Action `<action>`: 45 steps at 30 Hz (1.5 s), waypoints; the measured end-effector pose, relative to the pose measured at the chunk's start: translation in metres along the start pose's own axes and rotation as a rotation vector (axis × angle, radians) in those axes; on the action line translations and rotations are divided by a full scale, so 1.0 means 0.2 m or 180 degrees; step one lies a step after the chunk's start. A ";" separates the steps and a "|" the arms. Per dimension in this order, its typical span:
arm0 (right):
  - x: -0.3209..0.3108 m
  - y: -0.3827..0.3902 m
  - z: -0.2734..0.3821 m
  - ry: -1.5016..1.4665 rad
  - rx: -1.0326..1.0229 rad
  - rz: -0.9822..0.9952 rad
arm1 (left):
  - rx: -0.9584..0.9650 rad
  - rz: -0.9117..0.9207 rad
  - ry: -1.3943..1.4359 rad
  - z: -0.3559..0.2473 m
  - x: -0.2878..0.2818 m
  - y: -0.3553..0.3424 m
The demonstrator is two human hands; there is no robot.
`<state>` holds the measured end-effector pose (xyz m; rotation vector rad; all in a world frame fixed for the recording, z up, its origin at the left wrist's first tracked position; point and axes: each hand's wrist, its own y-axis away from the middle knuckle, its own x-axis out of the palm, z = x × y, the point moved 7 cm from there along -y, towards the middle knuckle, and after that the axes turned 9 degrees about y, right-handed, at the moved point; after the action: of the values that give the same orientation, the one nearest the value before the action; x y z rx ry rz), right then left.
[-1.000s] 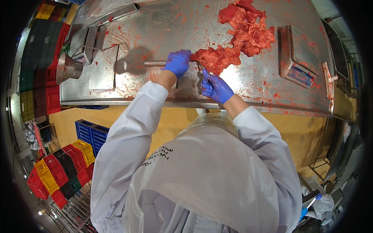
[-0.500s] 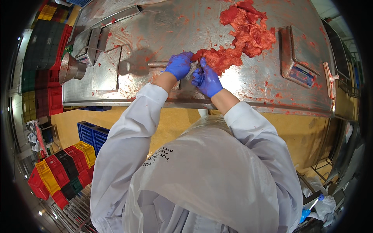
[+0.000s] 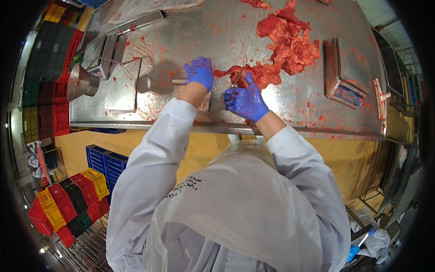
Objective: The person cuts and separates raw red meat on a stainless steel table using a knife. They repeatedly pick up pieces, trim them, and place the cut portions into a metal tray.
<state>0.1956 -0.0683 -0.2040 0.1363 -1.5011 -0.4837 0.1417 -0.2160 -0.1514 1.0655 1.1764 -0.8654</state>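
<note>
So the meat is on the steel table, up and to the right of both hands. Its long axis isn't straight: the bulk runs from the far side back twd the person, then bends left and thins into a strip. That strip's the bit that matters imo, cuz it goes pretty much sideways across the gap btwn the hands, and it looks taut.

L hand is at the strip's left tip, seems to be pinching it on the thumb side. Thumb's hidden tho, so can't tell the exact grip. R hand is on the near side of the meat, fingers curled tight round a thin tool that points up at the strip. Can't tell what kind, too small. R hand is def closer to the bulk, L hand's got the skinny end. Both in blue gloves.

Further out: left of the meat, past L hand, there's a metal bar partly behind the wrist, then a flat plate, a funnel and a boxy scale. Right of the meat, well apart, another scale. Way off on the near left of the meat, off the table, stacked crates + a blue pallet.
</note>
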 end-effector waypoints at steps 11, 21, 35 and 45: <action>0.05 0.06 -0.03 0.0348 0.0098 -0.0327 | 0.1881 -0.0193 0.0644 -0.23 0.16 -0.08; -0.18 -0.18 0.08 0.0468 -0.0838 -0.1008 | 0.1713 -0.0164 0.0661 -0.20 0.15 -0.11; 0.04 0.25 0.09 0.0348 -0.0325 -0.1048 | 0.1223 -0.0203 0.0944 -0.13 0.08 -0.19; 0.00 0.43 0.11 0.0455 -0.0529 -0.1349 | 0.1783 -0.1138 0.1131 -0.45 -0.06 -0.04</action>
<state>0.1944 0.0137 -0.1687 0.3549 -1.2859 -0.9165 0.1072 -0.1327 -0.1447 1.5330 1.4929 -1.3771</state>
